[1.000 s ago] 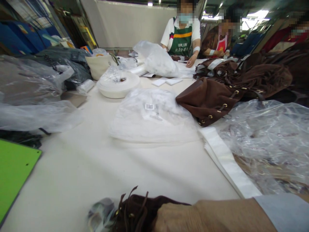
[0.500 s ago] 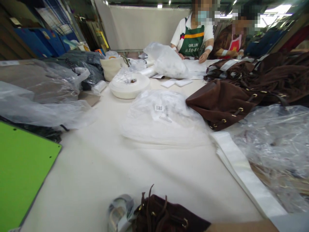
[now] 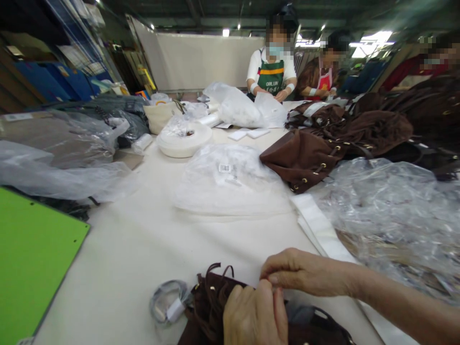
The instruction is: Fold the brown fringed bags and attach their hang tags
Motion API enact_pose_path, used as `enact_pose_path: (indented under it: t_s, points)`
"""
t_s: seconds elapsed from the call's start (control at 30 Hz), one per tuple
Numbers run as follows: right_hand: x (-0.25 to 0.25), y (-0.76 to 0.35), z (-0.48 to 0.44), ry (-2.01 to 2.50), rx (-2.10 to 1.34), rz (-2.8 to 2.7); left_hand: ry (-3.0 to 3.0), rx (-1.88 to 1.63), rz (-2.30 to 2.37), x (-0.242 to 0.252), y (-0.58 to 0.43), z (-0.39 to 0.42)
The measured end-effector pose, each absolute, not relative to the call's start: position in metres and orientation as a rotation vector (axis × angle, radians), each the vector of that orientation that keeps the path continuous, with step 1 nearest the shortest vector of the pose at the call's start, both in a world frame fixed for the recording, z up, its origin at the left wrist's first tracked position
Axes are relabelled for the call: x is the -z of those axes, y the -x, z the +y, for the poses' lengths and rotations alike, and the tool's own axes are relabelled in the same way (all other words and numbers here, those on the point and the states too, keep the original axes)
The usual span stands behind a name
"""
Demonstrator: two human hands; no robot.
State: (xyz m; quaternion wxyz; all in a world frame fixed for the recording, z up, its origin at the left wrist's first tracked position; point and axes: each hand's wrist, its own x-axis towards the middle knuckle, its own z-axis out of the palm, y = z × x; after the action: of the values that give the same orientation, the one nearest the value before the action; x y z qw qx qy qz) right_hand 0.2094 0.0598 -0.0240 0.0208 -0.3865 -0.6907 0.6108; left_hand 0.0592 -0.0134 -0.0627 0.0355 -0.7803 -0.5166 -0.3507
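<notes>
A dark brown suede bag (image 3: 212, 306) with fringe cords and gold eyelets lies at the near edge of the white table (image 3: 143, 249). My left hand (image 3: 255, 316) rests on top of it with the fingers curled down onto the suede. My right hand (image 3: 305, 274) comes in from the right, its fingertips pinched together right against my left fingertips above the bag. What the pinch holds is too small to make out. A small clear-wrapped coil with a white tag (image 3: 168, 302) lies touching the bag's left side.
A white pouch in clear plastic (image 3: 230, 184) lies mid-table. More brown bags (image 3: 305, 158) and crumpled clear plastic (image 3: 388, 206) fill the right. A green board (image 3: 32, 258) lies at left, a white roll (image 3: 185, 139) farther back. Other people work at the far end.
The view has tipped down. Both my hands have come into view over the brown bag, the right one reaching in from the right. Earlier only a forearm showed at the bottom edge.
</notes>
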Motion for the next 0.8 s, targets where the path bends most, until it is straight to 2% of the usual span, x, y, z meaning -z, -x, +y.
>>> enact_pose_path:
  t_s: [0.2,0.27,0.37,0.57,0.63,0.8]
  points:
    - [0.034,-0.21,0.013,1.318,-1.667,-2.139,2.398,0.935,-1.514,0.076,-0.067,-0.013]
    - [0.042,-0.204,-0.002,1.418,-1.245,-2.199,2.412,0.863,-1.584,0.081,-0.07,-0.012]
    - [0.061,-0.189,-0.026,1.44,-0.342,-2.159,2.442,0.736,-1.802,0.083,-0.068,-0.008]
    - [0.105,-0.158,-0.064,1.188,0.432,-2.147,2.505,0.567,-2.014,0.065,-0.041,0.003]
    - [0.111,-0.154,-0.067,1.177,0.591,-2.151,2.636,0.473,-1.97,0.057,-0.027,0.007]
    - [0.11,-0.155,-0.07,1.228,0.583,-2.146,2.999,0.265,-1.751,0.042,0.006,0.018]
